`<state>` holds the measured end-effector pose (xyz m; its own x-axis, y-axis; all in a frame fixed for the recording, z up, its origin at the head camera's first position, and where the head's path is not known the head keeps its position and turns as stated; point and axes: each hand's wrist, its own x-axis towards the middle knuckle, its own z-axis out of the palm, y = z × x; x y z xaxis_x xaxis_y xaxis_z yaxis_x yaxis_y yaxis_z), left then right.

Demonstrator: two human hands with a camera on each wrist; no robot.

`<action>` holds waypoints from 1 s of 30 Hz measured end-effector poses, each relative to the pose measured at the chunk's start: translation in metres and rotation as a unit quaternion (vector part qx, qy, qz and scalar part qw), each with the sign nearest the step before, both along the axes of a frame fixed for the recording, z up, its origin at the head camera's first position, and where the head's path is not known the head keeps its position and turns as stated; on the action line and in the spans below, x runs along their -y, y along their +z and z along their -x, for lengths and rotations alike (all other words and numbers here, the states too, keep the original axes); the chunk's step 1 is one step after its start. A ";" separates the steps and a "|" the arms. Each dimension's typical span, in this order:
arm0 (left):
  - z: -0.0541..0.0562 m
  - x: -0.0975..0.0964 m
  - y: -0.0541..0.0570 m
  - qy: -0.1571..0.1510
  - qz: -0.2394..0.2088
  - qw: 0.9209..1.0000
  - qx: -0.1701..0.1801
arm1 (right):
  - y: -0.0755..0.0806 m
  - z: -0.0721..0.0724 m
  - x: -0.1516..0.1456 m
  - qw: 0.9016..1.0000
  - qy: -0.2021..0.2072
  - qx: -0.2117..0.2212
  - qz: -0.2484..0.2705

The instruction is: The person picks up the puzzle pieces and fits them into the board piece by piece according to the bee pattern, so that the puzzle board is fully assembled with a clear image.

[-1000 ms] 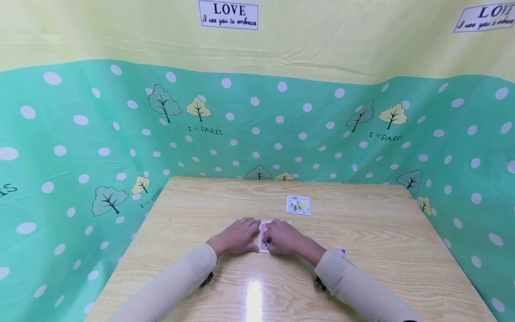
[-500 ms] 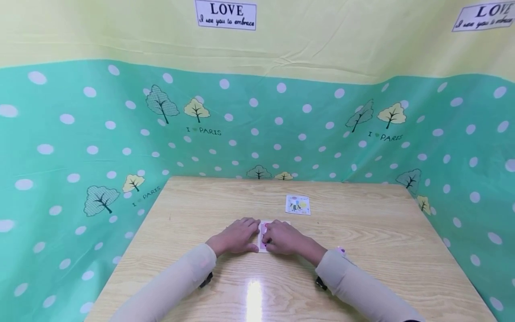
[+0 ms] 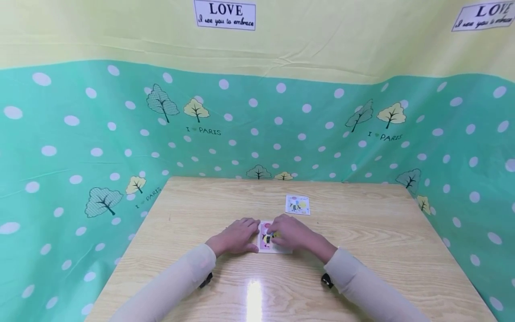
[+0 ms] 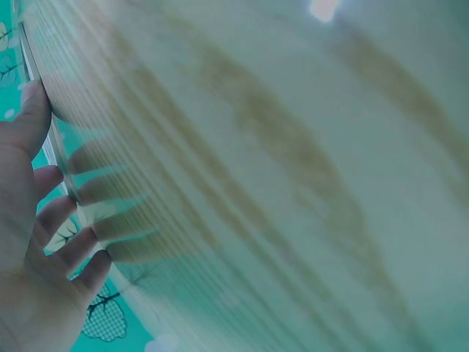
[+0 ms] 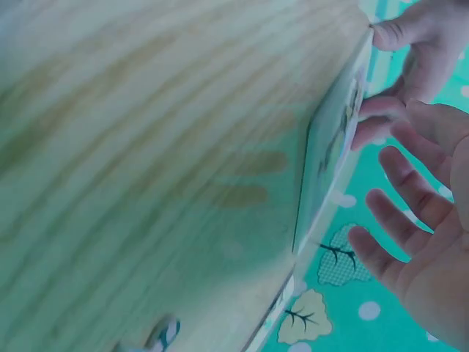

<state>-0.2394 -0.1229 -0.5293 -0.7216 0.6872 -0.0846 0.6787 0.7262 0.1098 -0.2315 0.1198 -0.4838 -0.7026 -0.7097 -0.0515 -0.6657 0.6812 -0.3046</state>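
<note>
A white-bordered picture card (image 3: 265, 245), with a pink panel and a yellow-and-black figure, lies flat on the wooden table, partly hidden by my right hand. My left hand (image 3: 239, 235) rests beside it, thumb and fingertips right at its left edge. Over its right half, my right hand (image 3: 293, 232) hovers with loosely bent fingers. In the right wrist view, the right hand (image 5: 425, 213) has spread fingers with nothing between them, apart from the card (image 5: 333, 150). The left wrist view shows the left hand (image 4: 51, 235) with its fingertips down at the table.
A second picture card (image 3: 297, 205), showing a striped bee-like figure, lies farther back on the table (image 3: 362, 219). A small curved piece (image 5: 165, 334) lies low in the right wrist view. A green dotted curtain (image 3: 241, 120) encloses the table's back and sides.
My right hand has lifted and shifted slightly right, its fingers loosening, so more of the card's picture shows. A small pink item by the right wrist is now hidden. The left hand stays put.
</note>
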 end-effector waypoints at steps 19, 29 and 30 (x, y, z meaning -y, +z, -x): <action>-0.002 0.001 0.003 0.000 -0.009 1.000 0.007 | 0.004 -0.005 -0.042 0.999 -0.035 -0.002 0.023; -0.004 0.001 0.005 0.004 -0.006 1.000 0.008 | 0.003 -0.010 -0.072 0.999 -0.041 -0.010 0.031; -0.004 0.001 0.005 0.004 -0.006 1.000 0.008 | 0.003 -0.011 -0.075 0.999 -0.043 -0.007 0.032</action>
